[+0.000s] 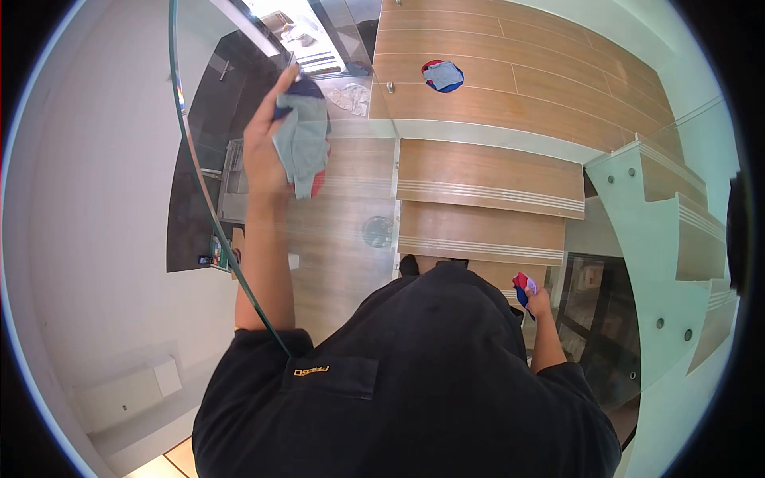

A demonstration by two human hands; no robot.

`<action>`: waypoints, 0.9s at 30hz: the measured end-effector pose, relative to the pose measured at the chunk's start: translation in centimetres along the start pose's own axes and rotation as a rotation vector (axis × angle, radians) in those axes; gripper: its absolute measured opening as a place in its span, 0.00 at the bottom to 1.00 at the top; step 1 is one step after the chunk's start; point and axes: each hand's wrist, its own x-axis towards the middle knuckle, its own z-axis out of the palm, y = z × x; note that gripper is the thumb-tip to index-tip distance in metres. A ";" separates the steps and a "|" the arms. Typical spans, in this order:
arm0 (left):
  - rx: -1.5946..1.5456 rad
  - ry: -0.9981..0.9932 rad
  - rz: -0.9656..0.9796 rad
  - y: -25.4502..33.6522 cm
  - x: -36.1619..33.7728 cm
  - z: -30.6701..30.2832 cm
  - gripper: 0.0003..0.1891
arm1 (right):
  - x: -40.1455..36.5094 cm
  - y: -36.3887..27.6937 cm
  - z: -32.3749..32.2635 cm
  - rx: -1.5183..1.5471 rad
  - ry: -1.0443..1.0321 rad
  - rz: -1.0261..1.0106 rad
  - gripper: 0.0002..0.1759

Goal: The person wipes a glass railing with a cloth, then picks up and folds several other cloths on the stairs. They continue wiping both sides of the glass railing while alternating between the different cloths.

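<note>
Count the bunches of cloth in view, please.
4: grey and red bunch in left hand; red and blue bunch in right hand; grey, red and blue bunch on wooden landing; crumpled white cloth left of it. Others may be hidden.

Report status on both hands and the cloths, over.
Left hand gripping grey-and-navy cloth. Right hand gripping red-and-blue cloth. Third cloth bundle lying on the wooden landing. Caution: glass panel edge crosses the view at left arm.
</note>
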 end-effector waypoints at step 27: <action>-0.104 0.111 0.028 -1.8 -1.4 0.1 0.17 | -5.3 7.8 3.8 -0.167 -0.071 0.032 0.18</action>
